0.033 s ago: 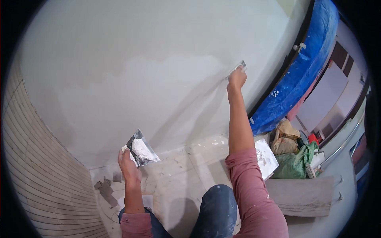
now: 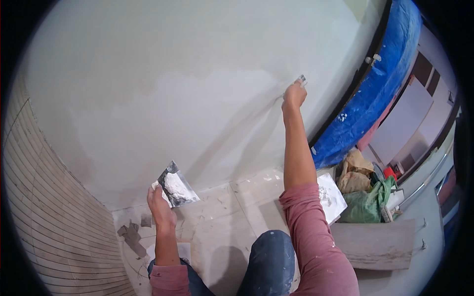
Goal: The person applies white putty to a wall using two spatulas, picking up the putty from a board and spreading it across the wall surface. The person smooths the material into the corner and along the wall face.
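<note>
My left hand (image 2: 160, 206) is closed on the edge of a metal putty plate (image 2: 188, 197). A heap of white putty (image 2: 177, 186) lies on that plate, which is tilted in front of the wall's lower part. Up and to the right, my right hand (image 2: 295, 95) is closed around a putty knife (image 2: 302, 79). Most of the knife is hidden by the hand, and its blade is at the wall (image 2: 217, 103). A paler, smoother-looking patch spreads across the wall to the left of the knife.
A ribbed wall panel (image 2: 64, 207) borders the left side. Blue plastic sheeting (image 2: 365, 93) covers something at the right. Beside my right arm are a white putty-smeared board (image 2: 333, 200), a green bag (image 2: 363, 204) and a grey plank (image 2: 373, 241). Scraps (image 2: 131, 238) lie on the floor (image 2: 222, 217).
My right hand with the putty knife has shifted very slightly at the wall. My left hand and the putty plate stay in place.
</note>
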Motion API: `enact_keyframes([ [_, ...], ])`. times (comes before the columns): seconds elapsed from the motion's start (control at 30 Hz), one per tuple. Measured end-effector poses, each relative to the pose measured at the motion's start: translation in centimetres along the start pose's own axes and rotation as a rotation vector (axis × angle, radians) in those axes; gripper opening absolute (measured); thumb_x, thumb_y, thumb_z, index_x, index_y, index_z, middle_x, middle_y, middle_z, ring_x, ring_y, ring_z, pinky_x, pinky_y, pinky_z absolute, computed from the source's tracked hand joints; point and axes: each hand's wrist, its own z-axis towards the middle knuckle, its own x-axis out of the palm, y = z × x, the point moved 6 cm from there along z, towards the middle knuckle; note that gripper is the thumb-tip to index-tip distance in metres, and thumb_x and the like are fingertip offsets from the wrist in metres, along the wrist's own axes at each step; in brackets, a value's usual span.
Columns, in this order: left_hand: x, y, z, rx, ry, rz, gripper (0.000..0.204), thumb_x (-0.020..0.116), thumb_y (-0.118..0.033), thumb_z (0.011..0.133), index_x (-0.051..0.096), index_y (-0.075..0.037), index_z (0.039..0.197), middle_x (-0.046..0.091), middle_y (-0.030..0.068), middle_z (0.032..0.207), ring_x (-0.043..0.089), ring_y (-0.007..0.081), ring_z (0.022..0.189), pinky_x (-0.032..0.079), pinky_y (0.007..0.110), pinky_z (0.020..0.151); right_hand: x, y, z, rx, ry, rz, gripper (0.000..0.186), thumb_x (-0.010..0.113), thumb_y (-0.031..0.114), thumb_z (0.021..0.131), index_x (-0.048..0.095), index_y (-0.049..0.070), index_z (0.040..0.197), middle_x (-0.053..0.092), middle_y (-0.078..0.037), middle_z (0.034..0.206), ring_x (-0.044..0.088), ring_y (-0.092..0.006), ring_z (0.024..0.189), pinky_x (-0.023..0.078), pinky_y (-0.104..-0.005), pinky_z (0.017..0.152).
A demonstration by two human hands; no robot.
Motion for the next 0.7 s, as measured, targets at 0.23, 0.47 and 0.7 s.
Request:
enact_keyframes([
  [0.23, -0.9, -0.9, -0.4, 0.015, -0.001, -0.018, 0.045, 0.052, -0.018, 0.104, 0.047, 0.008, 0.140, 0.060, 0.0134, 0.131, 0.060, 0.0215, 0.118, 0.046, 0.035, 0.104, 6.2, 10.2, -11.0, -0.410, -0.062, -0.082, 0.045, 0.052, 0.039, 0.105, 0.067, -0.003, 0.108, 0.068, -0.022, 0.108, 0.064, -0.0408, 0.100, 0.049, -0.0488, 0.088],
  [0.47, 0.5, -1.2, -1.5, 0.003, -0.054, -0.002, 0.045, 0.052, -0.018, 0.104, 0.047, 0.006, 0.142, 0.060, 0.0127, 0.130, 0.061, 0.0216, 0.118, 0.046, 0.035, 0.103, 8.9, 13.4, -25.3, -1.107, 0.269, -0.267, 0.039, 0.069, 0.006, 0.086, 0.066, 0.007, 0.125, 0.059, -0.015, 0.119, 0.057, -0.0428, 0.104, 0.049, -0.0520, 0.088],
  [0.7, -1.4, -0.8, -0.2, 0.021, -0.006, -0.002, 0.065, 0.055, -0.021, 0.103, 0.028, 0.006, 0.157, 0.053, 0.0164, 0.145, 0.057, 0.0255, 0.128, 0.044, 0.037, 0.109, 2.5, 7.6, -16.6, -1.045, 0.280, -0.341, 0.046, 0.066, 0.002, 0.086, 0.067, 0.014, 0.130, 0.066, -0.007, 0.120, 0.062, -0.0334, 0.108, 0.051, -0.0451, 0.090],
])
